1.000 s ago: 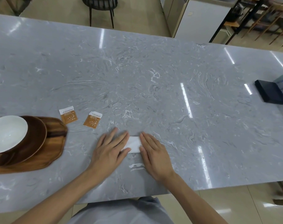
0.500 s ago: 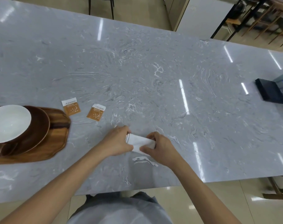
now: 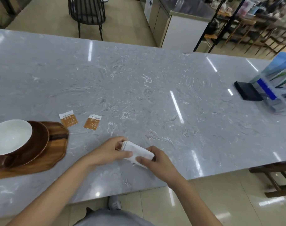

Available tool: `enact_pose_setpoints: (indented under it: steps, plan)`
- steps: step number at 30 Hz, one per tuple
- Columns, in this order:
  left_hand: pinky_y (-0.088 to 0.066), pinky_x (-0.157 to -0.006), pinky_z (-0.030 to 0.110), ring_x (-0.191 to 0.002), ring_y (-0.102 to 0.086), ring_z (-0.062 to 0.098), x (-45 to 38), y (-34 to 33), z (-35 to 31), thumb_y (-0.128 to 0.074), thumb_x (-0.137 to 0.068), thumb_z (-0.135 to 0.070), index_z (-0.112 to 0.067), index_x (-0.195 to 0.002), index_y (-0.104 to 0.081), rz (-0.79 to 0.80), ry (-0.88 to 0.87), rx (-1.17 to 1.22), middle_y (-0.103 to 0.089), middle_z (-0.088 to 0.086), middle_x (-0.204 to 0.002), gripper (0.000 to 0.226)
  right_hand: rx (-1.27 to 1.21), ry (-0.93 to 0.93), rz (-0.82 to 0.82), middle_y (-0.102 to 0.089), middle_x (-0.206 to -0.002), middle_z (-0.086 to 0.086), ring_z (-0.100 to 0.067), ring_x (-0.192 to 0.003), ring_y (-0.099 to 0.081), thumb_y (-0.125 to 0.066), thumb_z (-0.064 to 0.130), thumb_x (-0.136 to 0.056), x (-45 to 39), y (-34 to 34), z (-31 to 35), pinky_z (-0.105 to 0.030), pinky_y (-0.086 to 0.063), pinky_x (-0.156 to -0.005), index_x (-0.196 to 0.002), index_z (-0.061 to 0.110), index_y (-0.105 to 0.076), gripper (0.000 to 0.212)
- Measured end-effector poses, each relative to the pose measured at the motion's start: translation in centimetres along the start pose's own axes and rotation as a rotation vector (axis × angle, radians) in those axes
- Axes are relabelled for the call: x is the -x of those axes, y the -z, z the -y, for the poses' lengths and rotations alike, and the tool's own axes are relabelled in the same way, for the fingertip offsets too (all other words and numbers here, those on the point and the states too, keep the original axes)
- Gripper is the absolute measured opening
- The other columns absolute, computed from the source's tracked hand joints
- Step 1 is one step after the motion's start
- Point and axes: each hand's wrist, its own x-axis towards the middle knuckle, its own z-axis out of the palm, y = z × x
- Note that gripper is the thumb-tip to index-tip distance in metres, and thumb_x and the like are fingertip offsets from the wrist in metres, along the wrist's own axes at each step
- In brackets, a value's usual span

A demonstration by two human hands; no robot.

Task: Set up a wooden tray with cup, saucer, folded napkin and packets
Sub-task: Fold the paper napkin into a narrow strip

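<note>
A white folded napkin [image 3: 138, 150] is held just above the grey marble table, near its front edge. My left hand [image 3: 108, 150] pinches its left end and my right hand [image 3: 157, 162] grips its right end. At the left lies the wooden tray [image 3: 57, 154] with a dark wooden saucer [image 3: 39, 144] on it, and a white bowl-like cup [image 3: 8, 136] rests in the saucer. Two brown-and-white packets lie flat on the table beyond the tray: one packet [image 3: 68, 120] close to the tray's corner, the other packet [image 3: 92, 122] to its right.
A black box [image 3: 246, 92] and a clear holder with blue items [image 3: 277, 88] stand at the table's right end. A black chair [image 3: 88, 15] stands beyond the far edge. The marble table [image 3: 155, 95] spreads wide between them.
My hands went from pressing the napkin flat on the table to picking it up by both ends. The view has tilted up, showing more of the room.
</note>
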Motion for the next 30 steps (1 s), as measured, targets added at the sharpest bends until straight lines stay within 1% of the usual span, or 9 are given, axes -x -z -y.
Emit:
enact_pose_setpoints:
  steps: [4,6,9,12,15,17,21,26,30]
  plan:
    - [-0.061,-0.086,0.032,-0.095,-0.073,0.015,1.8,-0.7,0.7,-0.075,-0.091,-0.028,-0.025,-0.107,-0.076,-0.029,0.069,0.235,-0.076,0.005,-0.099,0.016,-0.332,-0.051,-0.009,-0.076,-0.102,-0.006,-0.026,-0.099,-0.073,-0.071,0.041,-0.092,3.1,-1.6,-0.5,-0.042,-0.057,-0.086,-0.109,0.022,-0.073,0.025]
    - [-0.062,-0.083,0.030,-0.100,-0.075,0.019,3.1,-0.9,1.3,-0.075,-0.091,-0.026,-0.026,-0.109,-0.076,-0.078,0.045,0.276,-0.078,0.007,-0.106,0.019,-0.447,-0.052,-0.016,-0.076,-0.110,-0.011,-0.031,-0.108,-0.071,-0.064,0.037,-0.097,4.7,-2.8,-0.6,-0.045,-0.057,-0.094,-0.111,0.020,-0.075,0.025]
    - [-0.061,-0.078,0.027,-0.103,-0.075,0.025,5.4,-1.3,2.1,-0.077,-0.089,-0.023,-0.026,-0.116,-0.072,-0.146,-0.002,0.358,-0.079,0.010,-0.105,0.028,-0.542,-0.007,-0.049,-0.077,-0.110,-0.012,-0.029,-0.107,-0.072,-0.061,0.029,-0.100,7.2,-5.0,-0.6,-0.042,-0.058,-0.094,-0.111,0.019,-0.076,0.022]
    - [-0.062,-0.079,0.028,-0.102,-0.075,0.025,8.2,-1.6,3.3,-0.075,-0.090,-0.021,-0.035,-0.121,-0.069,-0.201,-0.065,0.389,-0.079,0.010,-0.105,0.034,-0.657,0.019,-0.120,-0.079,-0.105,-0.009,-0.024,-0.102,-0.075,-0.069,0.022,-0.097,9.8,-7.6,-0.2,-0.033,-0.062,-0.089,-0.119,0.028,-0.072,0.023]
    - [-0.062,-0.083,0.032,-0.110,-0.072,0.022,11.6,-1.8,4.6,-0.067,-0.096,-0.020,-0.044,-0.128,-0.065,-0.187,-0.117,0.424,-0.073,0.003,-0.118,0.040,-0.685,0.049,-0.194,-0.078,-0.089,-0.003,-0.018,-0.091,-0.075,-0.074,0.023,-0.093,12.4,-10.5,0.3,-0.031,-0.062,-0.085,-0.126,0.042,-0.065,0.039]
    - [-0.063,-0.086,0.038,-0.116,-0.068,0.022,14.2,-1.5,5.5,-0.061,-0.099,-0.018,-0.045,-0.131,-0.064,-0.162,-0.142,0.418,-0.066,-0.001,-0.129,0.041,-0.683,0.075,-0.214,-0.072,-0.080,0.000,-0.012,-0.084,-0.072,-0.073,0.024,-0.095,13.9,-12.7,0.9,-0.027,-0.061,-0.077,-0.125,0.044,-0.066,0.037]
    - [-0.063,-0.086,0.050,-0.111,-0.067,0.031,18.8,0.5,6.9,-0.062,-0.099,-0.019,-0.034,-0.116,-0.068,-0.190,-0.113,0.359,-0.064,0.015,-0.120,0.023,-0.736,0.073,-0.195,-0.077,-0.086,0.006,-0.002,-0.081,-0.071,-0.067,0.027,-0.099,16.3,-16.9,2.3,-0.025,-0.060,-0.070,-0.115,0.034,-0.073,0.019]
    - [-0.064,-0.073,0.039,-0.099,-0.069,0.027,24.1,3.2,9.0,-0.068,-0.096,-0.025,-0.027,-0.103,-0.068,-0.275,-0.059,0.348,-0.067,0.019,-0.109,0.007,-0.783,0.056,-0.156,-0.079,-0.098,-0.007,-0.012,-0.089,-0.073,-0.063,0.025,-0.101,18.6,-22.0,3.9,-0.030,-0.063,-0.078,-0.108,0.016,-0.073,0.015]
    - [-0.063,-0.072,0.034,-0.088,-0.073,0.020,26.9,5.6,10.2,-0.071,-0.093,-0.021,-0.028,-0.101,-0.072,-0.358,-0.054,0.335,-0.078,0.007,-0.094,0.010,-0.743,0.080,-0.130,-0.079,-0.098,-0.010,-0.019,-0.093,-0.072,-0.063,0.021,-0.100,19.2,-25.4,5.2,-0.032,-0.059,-0.083,-0.104,0.014,-0.074,0.013]
